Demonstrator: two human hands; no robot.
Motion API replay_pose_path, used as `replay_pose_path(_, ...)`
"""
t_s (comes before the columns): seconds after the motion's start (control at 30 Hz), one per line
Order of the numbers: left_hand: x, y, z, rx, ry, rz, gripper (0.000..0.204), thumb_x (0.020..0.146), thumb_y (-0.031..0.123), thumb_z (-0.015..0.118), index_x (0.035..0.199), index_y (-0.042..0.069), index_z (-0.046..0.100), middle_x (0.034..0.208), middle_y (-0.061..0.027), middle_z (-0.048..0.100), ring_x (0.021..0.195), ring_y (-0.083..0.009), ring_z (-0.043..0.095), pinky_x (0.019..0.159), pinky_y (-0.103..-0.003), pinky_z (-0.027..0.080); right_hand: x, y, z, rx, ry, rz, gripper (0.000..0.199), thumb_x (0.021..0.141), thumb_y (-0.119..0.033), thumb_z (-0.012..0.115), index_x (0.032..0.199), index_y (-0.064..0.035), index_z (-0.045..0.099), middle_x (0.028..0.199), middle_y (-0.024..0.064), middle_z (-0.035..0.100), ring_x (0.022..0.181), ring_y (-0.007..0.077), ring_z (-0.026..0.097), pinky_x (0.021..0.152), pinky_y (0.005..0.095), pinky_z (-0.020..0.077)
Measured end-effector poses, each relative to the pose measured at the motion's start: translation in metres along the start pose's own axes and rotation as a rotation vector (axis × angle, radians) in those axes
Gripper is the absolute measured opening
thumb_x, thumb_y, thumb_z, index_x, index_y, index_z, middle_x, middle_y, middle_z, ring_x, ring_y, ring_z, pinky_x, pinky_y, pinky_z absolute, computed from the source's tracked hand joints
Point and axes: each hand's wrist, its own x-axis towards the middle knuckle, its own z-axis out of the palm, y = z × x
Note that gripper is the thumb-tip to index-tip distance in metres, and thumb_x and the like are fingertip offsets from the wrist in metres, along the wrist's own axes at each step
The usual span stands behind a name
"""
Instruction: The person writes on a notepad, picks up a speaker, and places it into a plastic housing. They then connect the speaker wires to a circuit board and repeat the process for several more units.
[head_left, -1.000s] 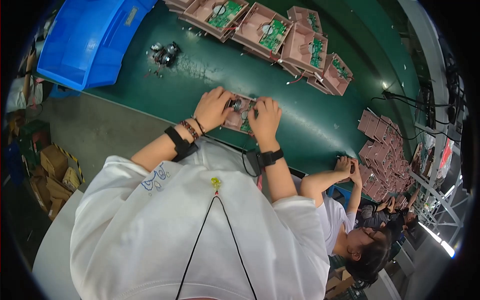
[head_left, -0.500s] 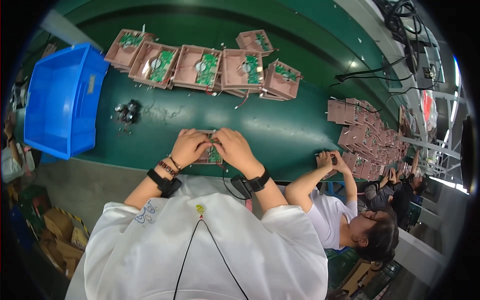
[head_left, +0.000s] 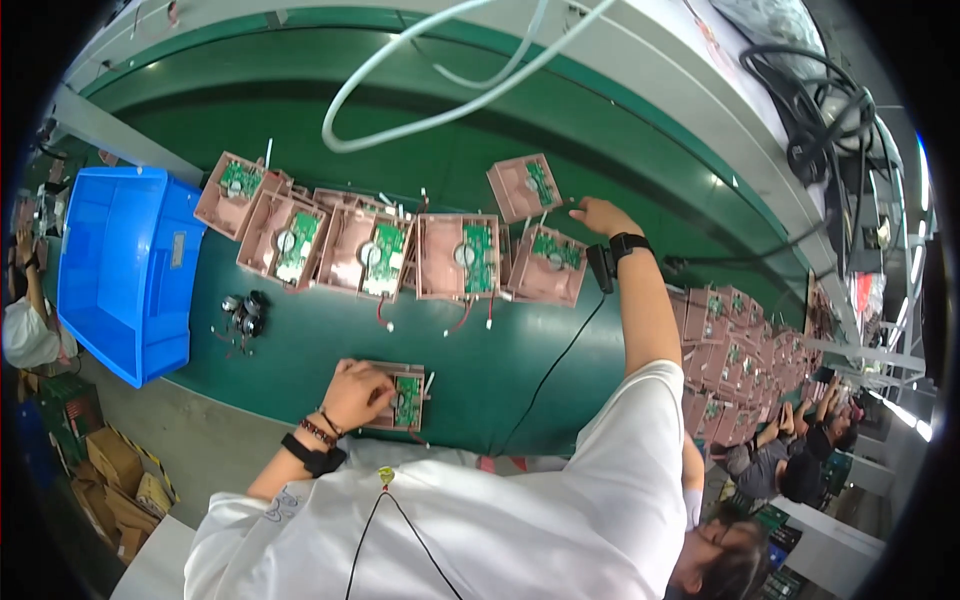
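A pink box (head_left: 415, 424) holding a green circuit board (head_left: 406, 398) lies near the table's front edge. My left hand (head_left: 355, 393) is on its left part, fingers curled and closed over it, hiding much of that side. A white piece sticks up at the box's right side. Far to the right, my right hand (head_left: 608, 217) reaches forward with its arm stretched out. Its fingers extend leftward with nothing visible in them. Nearest to it are a tilted pink box (head_left: 508, 197) and another pink box (head_left: 545, 284), both with green boards; the hand appears apart from them.
Several more boxes (head_left: 345, 262) with boards and loose leads stand in a row across the table. A blue bin (head_left: 120, 290) stands left, beside small black parts (head_left: 246, 314). Stacked boxes (head_left: 735, 365) and co-workers are at right. A white cable (head_left: 345, 105) hangs over the far side.
My right hand has left the near box and moved far right and forward. My left hand stays at that box. The view has shifted, bringing the white cable into sight.
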Motion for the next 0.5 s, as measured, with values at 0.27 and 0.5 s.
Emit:
replay_pose_path(0.27,0.009,0.002,0.0,-0.046,-0.095,-0.167,0.009,0.074,0.021,0.065,0.07,0.013,0.062,0.071,0.0017,0.061,0.077,-0.0185,0.056,0.074,-0.034,0.039,0.073,0.006,0.022,0.235,-0.058,-0.044,0.04,0.085,-0.037,0.054,0.1,-0.0004,0.061,0.089,0.0207,0.064,0.08,0.0364,0.062,0.072,0.0425,0.049)
replay_pose_path(0.5,0.01,0.002,0.003,-0.046,-0.075,-0.122,0.01,0.076,0.021,0.064,0.072,0.012,0.062,0.073,0.0006,0.062,0.076,-0.0196,0.056,0.073,-0.034,0.039,0.047,0.017,-0.016,0.139,0.252,0.052,0.032,0.082,-0.029,0.055,0.088,0.0019,0.061,0.076,0.0216,0.062,0.07,0.0339,0.063,0.067,0.0416,0.0489)
